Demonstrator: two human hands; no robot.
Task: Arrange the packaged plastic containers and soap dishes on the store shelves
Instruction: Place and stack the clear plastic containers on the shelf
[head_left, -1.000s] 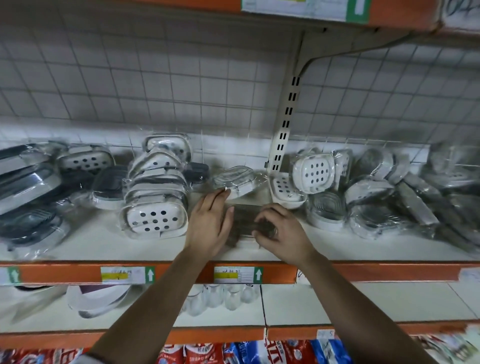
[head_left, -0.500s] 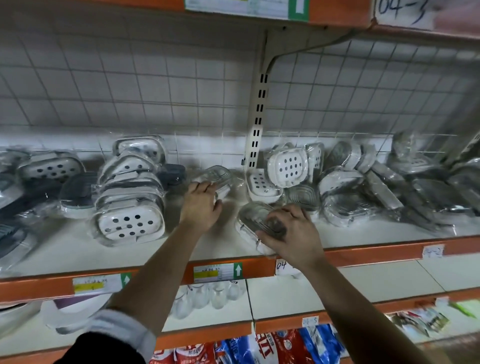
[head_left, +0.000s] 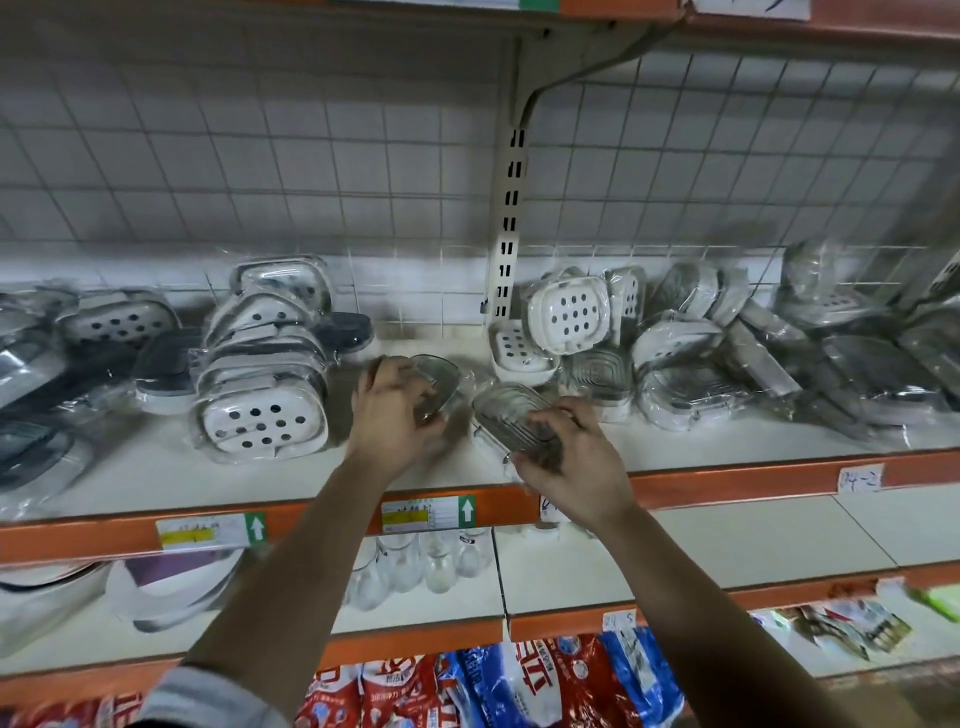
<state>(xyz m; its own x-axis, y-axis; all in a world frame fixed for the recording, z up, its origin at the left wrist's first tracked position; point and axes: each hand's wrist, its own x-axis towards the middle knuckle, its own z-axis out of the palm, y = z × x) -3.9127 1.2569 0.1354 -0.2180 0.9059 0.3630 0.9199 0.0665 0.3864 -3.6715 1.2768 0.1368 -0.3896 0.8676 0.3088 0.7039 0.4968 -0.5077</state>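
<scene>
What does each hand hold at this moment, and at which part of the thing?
The left hand grips a clear wrapped soap dish by its near left side. The right hand grips a ribbed wrapped soap dish by its near end.

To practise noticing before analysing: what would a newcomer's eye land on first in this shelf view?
Two bare hands work mid-shelf: the left hand grips a clear wrapped soap dish, the right hand a ribbed clear dish beside it. Left of them sits a stack of white holed soap dishes, and the orange shelf edge runs below.
</scene>
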